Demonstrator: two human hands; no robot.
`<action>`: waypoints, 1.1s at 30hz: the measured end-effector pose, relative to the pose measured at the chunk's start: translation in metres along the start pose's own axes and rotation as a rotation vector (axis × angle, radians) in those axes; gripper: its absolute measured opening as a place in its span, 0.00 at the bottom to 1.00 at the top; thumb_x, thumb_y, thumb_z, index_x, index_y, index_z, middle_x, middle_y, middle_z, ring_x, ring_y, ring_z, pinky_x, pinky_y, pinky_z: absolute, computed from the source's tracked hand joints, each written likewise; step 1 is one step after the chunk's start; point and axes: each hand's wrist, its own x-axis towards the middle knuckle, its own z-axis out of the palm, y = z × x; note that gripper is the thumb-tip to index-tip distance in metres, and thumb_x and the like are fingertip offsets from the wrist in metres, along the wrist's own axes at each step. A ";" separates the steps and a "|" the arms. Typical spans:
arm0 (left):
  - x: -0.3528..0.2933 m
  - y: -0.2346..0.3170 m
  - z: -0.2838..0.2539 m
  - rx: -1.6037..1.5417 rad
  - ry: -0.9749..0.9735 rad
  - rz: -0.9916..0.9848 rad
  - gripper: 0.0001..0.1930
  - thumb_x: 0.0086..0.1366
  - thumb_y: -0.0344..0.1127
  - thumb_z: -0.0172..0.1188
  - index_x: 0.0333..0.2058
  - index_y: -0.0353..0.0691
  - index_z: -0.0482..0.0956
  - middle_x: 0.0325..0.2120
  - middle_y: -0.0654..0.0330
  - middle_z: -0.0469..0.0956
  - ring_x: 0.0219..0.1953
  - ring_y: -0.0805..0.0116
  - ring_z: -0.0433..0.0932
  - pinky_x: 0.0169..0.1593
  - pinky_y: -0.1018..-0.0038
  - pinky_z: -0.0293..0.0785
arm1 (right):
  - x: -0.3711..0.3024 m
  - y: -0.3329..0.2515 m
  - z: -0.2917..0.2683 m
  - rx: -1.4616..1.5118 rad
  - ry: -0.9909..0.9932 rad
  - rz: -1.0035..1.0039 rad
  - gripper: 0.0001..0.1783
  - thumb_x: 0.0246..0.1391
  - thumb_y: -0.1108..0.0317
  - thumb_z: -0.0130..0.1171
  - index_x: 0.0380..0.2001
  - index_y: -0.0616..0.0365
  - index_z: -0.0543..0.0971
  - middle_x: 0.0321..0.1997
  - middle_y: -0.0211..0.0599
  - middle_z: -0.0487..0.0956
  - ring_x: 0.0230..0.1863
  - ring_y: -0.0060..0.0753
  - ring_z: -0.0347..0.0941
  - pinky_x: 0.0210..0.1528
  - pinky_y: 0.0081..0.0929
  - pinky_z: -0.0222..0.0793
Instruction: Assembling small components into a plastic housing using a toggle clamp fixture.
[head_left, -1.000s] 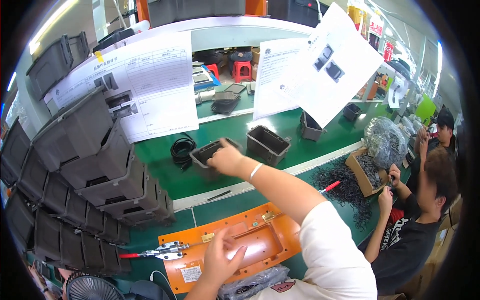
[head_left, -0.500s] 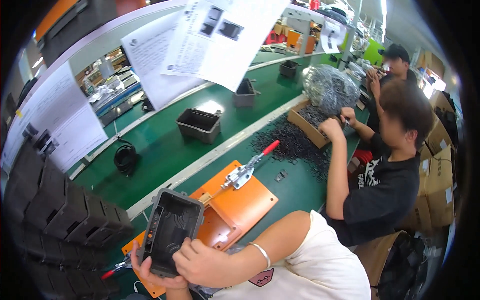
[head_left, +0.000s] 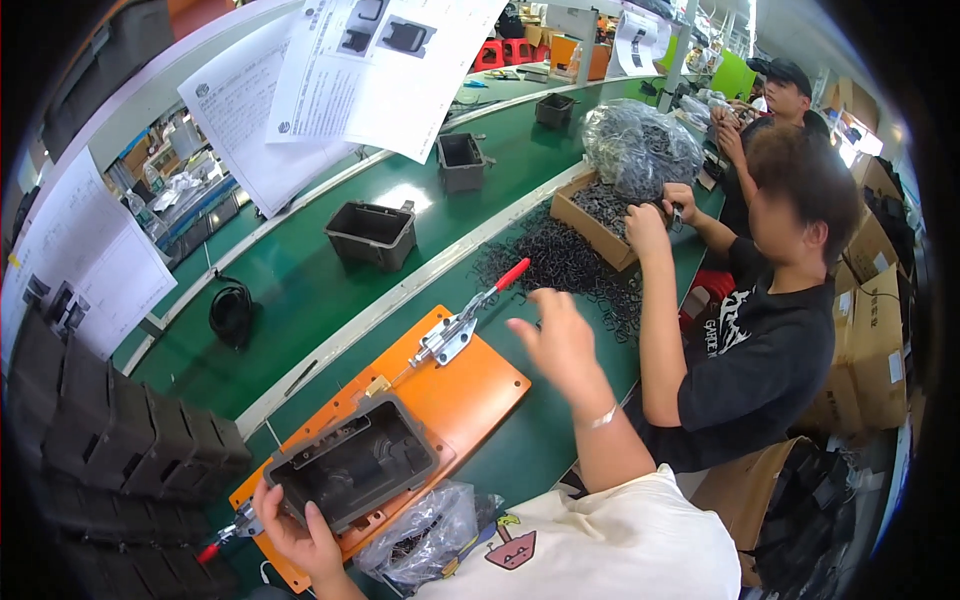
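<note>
A dark grey, open-topped plastic box (head_left: 352, 465) lies over the orange fixture plate (head_left: 475, 385); I cannot tell whether it is fully seated. My left hand (head_left: 300, 535) holds the box by its near left end, thumb at the rim and fingers along the side. To the right, my right hand (head_left: 562, 345) is raised with thumb and fingers apart, holding nothing. It is nearest to the red handle (head_left: 513, 274) of a metal toggle clamp (head_left: 447, 341) on the plate. A second clamp (head_left: 243, 524) sits at the plate's left end. Below the box is a clear plastic bag (head_left: 428, 533).
Similar grey boxes (head_left: 372, 235) stand along the green belt (head_left: 290, 250), with a coiled black cable (head_left: 231, 312). Stacked boxes (head_left: 120, 420) fill the left side. Small black parts (head_left: 545, 262) lie heaped beside a carton (head_left: 592, 232). Close on the right, a co-worker's hands (head_left: 660, 215) work above it.
The box has been lowered and turned onto the orange plate. My right hand has left it and moved up and right toward the red handle. The clear bag is now more exposed.
</note>
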 end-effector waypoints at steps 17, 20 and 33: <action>0.065 0.061 -0.006 0.505 -0.361 -0.304 0.24 0.59 0.23 0.49 0.56 0.31 0.66 0.22 0.44 0.72 0.23 0.52 0.71 0.33 0.65 0.69 | -0.005 0.052 0.019 1.124 -0.402 0.381 0.05 0.56 0.70 0.57 0.31 0.58 0.72 0.21 0.29 0.74 0.16 0.15 0.63 0.18 0.14 0.57; 0.073 0.065 -0.009 0.582 -0.475 -0.333 0.25 0.57 0.26 0.49 0.55 0.31 0.69 0.20 0.43 0.72 0.24 0.47 0.73 0.32 0.62 0.68 | -0.011 0.039 0.007 1.290 -0.542 0.274 0.06 0.58 0.67 0.55 0.35 0.58 0.72 0.23 0.30 0.73 0.17 0.15 0.60 0.18 0.12 0.53; 0.058 0.053 -0.003 0.878 -0.389 -0.228 0.22 0.59 0.33 0.53 0.52 0.29 0.71 0.24 0.42 0.77 0.27 0.44 0.77 0.33 0.55 0.73 | -0.043 -0.031 -0.018 1.444 -0.832 0.145 0.12 0.57 0.70 0.56 0.43 0.63 0.73 0.28 0.40 0.78 0.21 0.16 0.66 0.22 0.11 0.56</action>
